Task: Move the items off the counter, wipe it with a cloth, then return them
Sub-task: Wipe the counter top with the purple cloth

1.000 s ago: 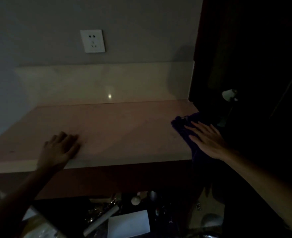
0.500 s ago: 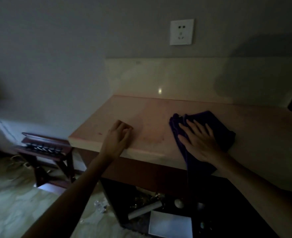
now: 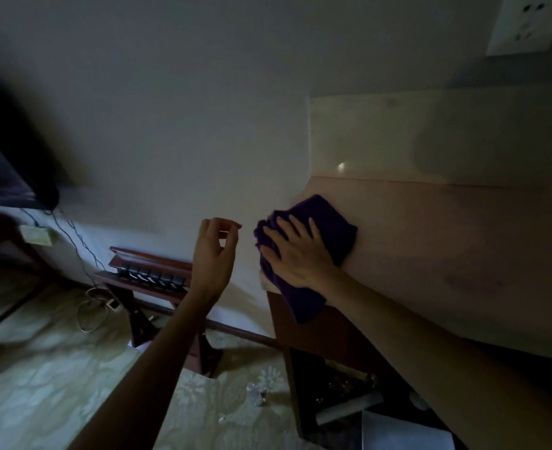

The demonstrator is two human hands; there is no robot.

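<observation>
Head camera looks down (close in) over the counter (image 3: pixel 446 241).

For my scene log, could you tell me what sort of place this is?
Probably a dim hotel or guest room: a stone counter with a backsplash and wall socket, a folding luggage rack by the wall, patterned carpet.

Loads of open room is seen on the counter (image 3: pixel 446 254) to the right of the purple cloth (image 3: pixel 329 219); nothing is parked there. The far edge is closed off by the backsplash (image 3: pixel 430 138), and the left end is boxed in by the wall (image 3: pixel 203 125). Left of the counter, open air is found over the floor, though a low wooden rack (image 3: pixel 151 274) and loose cables (image 3: pixel 92 306) are in the way lower down.
</observation>
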